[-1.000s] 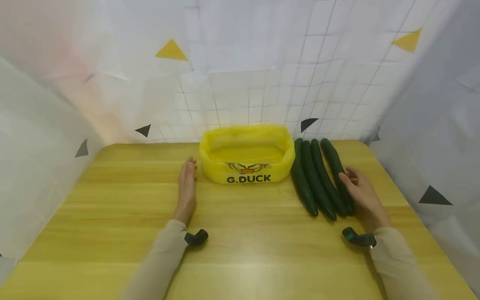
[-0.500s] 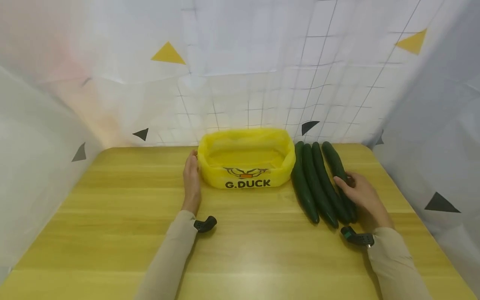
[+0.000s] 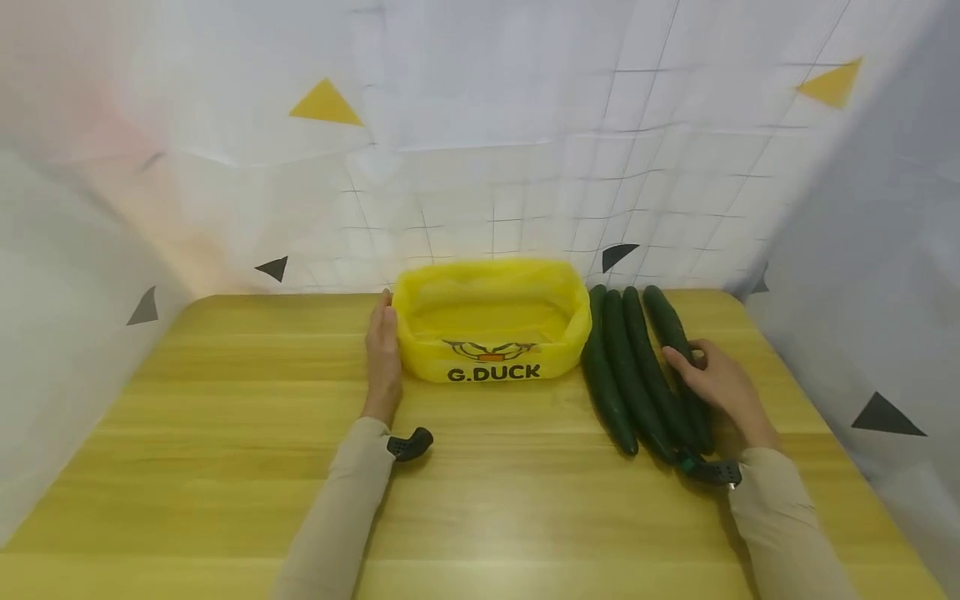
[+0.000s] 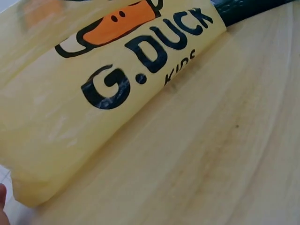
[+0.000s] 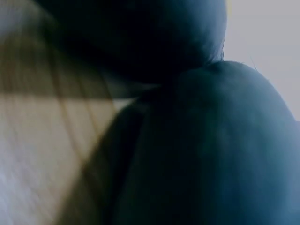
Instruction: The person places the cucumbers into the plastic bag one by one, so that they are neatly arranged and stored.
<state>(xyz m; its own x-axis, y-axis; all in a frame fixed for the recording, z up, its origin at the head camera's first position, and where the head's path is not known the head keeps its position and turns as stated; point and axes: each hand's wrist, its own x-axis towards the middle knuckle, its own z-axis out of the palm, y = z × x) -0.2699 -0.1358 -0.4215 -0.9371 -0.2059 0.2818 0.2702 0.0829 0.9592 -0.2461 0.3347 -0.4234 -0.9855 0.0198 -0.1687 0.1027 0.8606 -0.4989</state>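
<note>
A yellow plastic bag point(image 3: 495, 367) printed "G.DUCK" stands open-topped at the back of the table. Along its left side lies my left hand point(image 3: 384, 362), fingers straight and against the plastic. The bag's printed front point(image 4: 140, 61) fills much of the left wrist view, with a fingertip point(image 4: 2, 199) at the edge. Several dark green cucumbers point(image 3: 607, 383) lie side by side to the right of the bag. My right hand point(image 3: 727, 387) grips the rightmost cucumber point(image 3: 667, 317) by its middle, thumb on the near side. Blurred cucumber ends point(image 5: 211, 154) crowd the right wrist view.
The wooden table point(image 3: 495, 500) extends in front of the bag and to both sides. White sheeting point(image 3: 480, 192) with grid lines and coloured triangles rises behind it, and more sheeting closes off both sides. Each wrist carries a black strapped device point(image 3: 410, 445).
My left hand has moved right, from beside the bag to against its side. The right hand has settled from a loose pose over the rightmost cucumber into a grip on it.
</note>
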